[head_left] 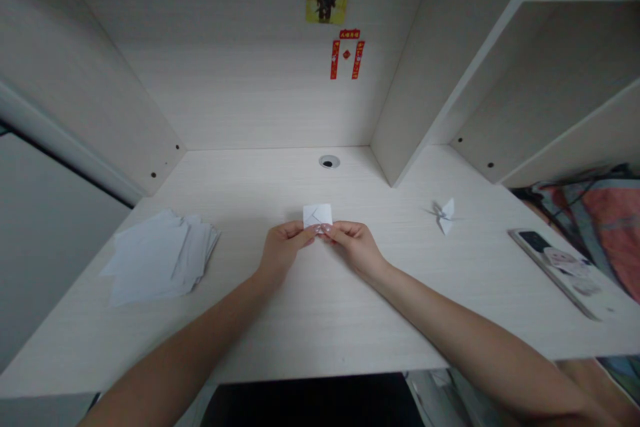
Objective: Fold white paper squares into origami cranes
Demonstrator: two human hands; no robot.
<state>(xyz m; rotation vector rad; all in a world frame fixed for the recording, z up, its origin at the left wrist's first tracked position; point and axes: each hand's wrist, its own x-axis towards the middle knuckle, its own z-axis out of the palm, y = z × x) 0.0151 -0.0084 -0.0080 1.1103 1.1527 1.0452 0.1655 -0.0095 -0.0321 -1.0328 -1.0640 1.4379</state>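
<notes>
A small folded square of white paper [317, 213] is held just above or against the desk, with crease lines showing on its face. My left hand [286, 245] pinches its lower left edge between thumb and fingers. At the lower right edge, my right hand [357, 243] grips it the same way, and the two thumbs nearly meet at the bottom middle. The fingers behind the paper are partly hidden. Off to the right stands a small folded white paper crane [444, 216], apart from both hands.
On the left of the white desk [320, 320] lies a loose pile of white paper sheets [155, 257]. A phone in a pale case [555, 270] rests at the right. A round cable hole [329, 161] sits near the back panel, and an upright divider [415, 67] rises behind the crane.
</notes>
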